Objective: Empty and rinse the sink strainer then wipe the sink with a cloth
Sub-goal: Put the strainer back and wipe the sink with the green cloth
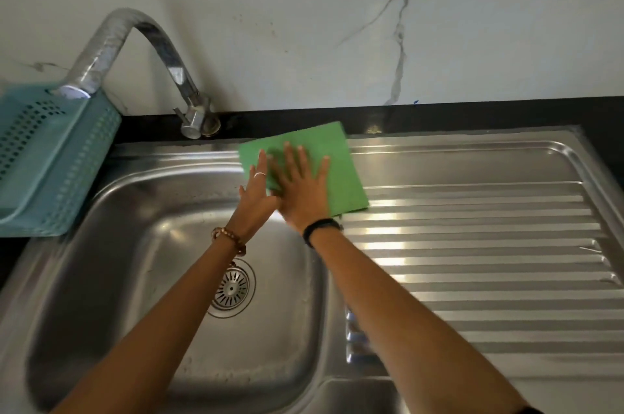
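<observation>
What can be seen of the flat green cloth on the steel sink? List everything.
The flat green rectangular cloth is plain, thin and spread open, with straight edges and no visible folds. It lies on the back rim of the stainless steel sink, where the basin meets the ribbed steel drainboard, one corner reaching the black counter strip. The right hand presses flat on it with fingers spread; the left hand touches its left edge. Whether it is wet cannot be told.

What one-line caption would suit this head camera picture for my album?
Both hands, left hand and right hand, press a green cloth flat on the steel sink rim; strainer sits in the drain.
</observation>
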